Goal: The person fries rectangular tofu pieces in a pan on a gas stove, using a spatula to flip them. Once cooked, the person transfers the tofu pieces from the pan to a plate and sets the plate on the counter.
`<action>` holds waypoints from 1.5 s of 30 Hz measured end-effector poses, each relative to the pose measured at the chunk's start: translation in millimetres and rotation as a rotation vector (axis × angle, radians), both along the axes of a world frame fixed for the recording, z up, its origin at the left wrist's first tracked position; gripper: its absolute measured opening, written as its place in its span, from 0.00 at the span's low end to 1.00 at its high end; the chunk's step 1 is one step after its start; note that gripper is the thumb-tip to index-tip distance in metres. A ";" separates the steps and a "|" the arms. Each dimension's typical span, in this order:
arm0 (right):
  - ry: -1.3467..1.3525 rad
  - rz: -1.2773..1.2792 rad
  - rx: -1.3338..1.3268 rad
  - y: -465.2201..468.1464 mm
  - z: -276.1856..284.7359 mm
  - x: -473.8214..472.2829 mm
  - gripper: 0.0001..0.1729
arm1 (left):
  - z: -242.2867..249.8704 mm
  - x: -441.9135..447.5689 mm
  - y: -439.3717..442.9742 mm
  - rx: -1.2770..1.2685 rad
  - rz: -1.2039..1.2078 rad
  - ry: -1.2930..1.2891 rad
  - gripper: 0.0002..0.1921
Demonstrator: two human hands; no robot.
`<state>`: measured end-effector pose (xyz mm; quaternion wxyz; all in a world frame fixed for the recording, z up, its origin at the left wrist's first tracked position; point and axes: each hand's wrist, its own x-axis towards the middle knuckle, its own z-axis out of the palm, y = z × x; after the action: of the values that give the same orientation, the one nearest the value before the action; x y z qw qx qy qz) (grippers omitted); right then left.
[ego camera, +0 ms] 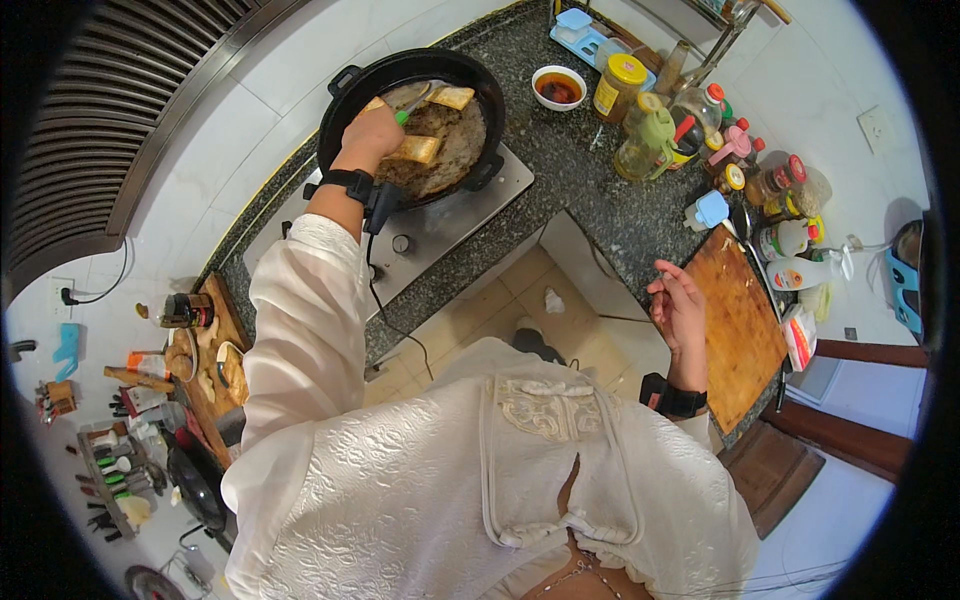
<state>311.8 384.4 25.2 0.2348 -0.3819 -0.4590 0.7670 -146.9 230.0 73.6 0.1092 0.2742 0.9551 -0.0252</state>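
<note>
A black two-handled pan (491,94) stands on the steel stove at the upper left, with bubbling oil in it. Rectangular golden slabs of food, perhaps tofu, lie in the oil: one near the far rim (452,97), one nearer me (416,149), another partly hidden behind my left hand (373,133). That hand reaches over the pan, closed around the green handle of a spatula (420,100), whose head is by the far slab. My right hand (675,304) is raised by the left edge of a wooden cutting board (735,330), fingers loosely bent, holding nothing.
A bowl of dark reddish sauce (559,88) sits right of the pan. Several jars and bottles (645,142) line the wall side of the granite counter (600,210). A cable (390,319) hangs from my left wrist. Another board with food (217,360) is at left.
</note>
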 end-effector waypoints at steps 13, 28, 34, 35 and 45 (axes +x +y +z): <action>-0.041 0.071 -0.002 -10.1 1.2 -16.6 0.14 | -15.4 -6.7 -35.0 0.265 -0.105 0.056 0.17; 0.018 0.674 0.149 -29.8 37.4 -129.5 0.13 | -11.6 81.2 -83.1 1.339 0.652 -1.782 0.15; -0.061 0.732 0.075 -40.8 36.2 -146.9 0.14 | -19.3 90.5 -93.9 1.245 0.628 -1.916 0.16; -0.021 0.760 0.058 -40.8 36.3 -148.6 0.14 | -20.1 90.1 -94.0 1.235 0.644 -1.912 0.17; 0.067 0.775 -0.359 -64.3 41.8 -197.5 0.21 | -39.3 111.5 -33.1 0.988 0.559 -1.618 0.15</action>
<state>114.4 320.2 67.0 -0.1263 -0.1908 -0.4200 0.8782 -35.5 197.0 34.3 0.6046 -0.0120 0.5261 0.5980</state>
